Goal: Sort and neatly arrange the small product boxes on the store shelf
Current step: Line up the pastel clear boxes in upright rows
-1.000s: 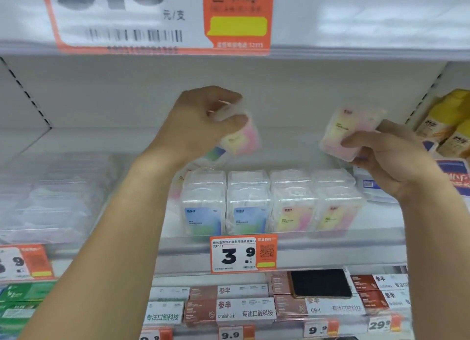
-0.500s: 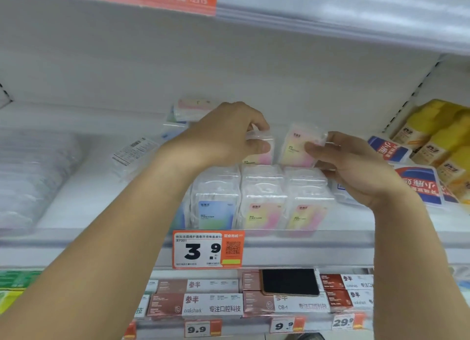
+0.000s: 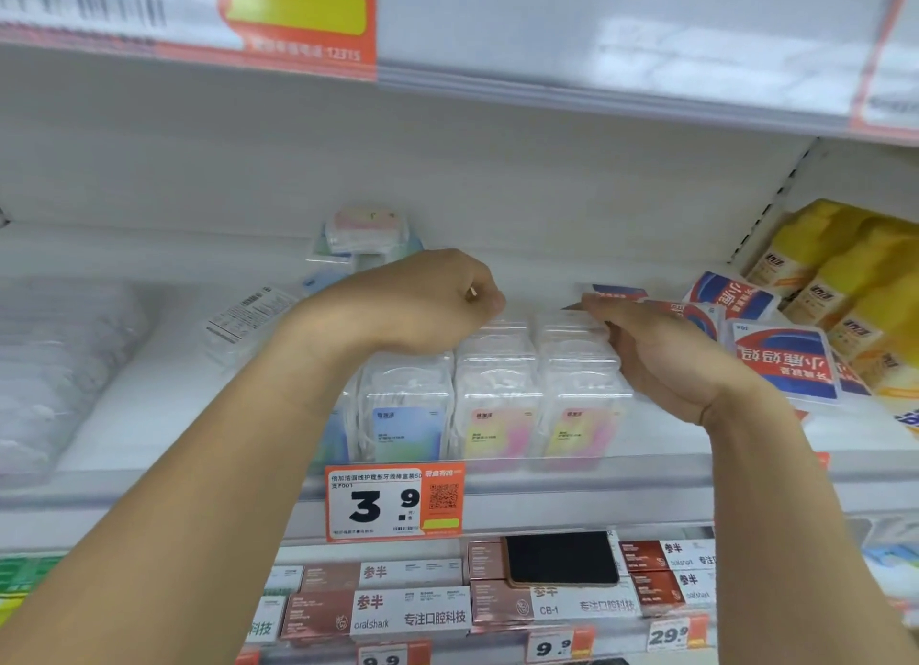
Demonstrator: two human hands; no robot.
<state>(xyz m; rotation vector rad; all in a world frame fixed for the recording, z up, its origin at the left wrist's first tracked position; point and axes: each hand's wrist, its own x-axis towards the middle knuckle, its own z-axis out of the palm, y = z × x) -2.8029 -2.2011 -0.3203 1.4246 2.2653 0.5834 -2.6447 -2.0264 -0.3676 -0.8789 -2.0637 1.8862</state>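
Clear floss-pick boxes (image 3: 497,406) are lined up in rows just behind the 3.9 price tag (image 3: 395,503). Left hand (image 3: 422,299) is curled shut above them; contents can't be told. Right hand (image 3: 661,351) is laid flat, fingers extended, against the rightmost stack.

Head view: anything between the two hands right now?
Only bare white back panel shows between left hand and right hand; clear box rows sit just below the gap, in head view.

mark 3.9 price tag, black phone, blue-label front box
3.9 price tag (image 3: 365,508), head view, on the printed 3.
black phone (image 3: 562,557), head view, screen centre.
blue-label front box (image 3: 408,430), head view, on its label.
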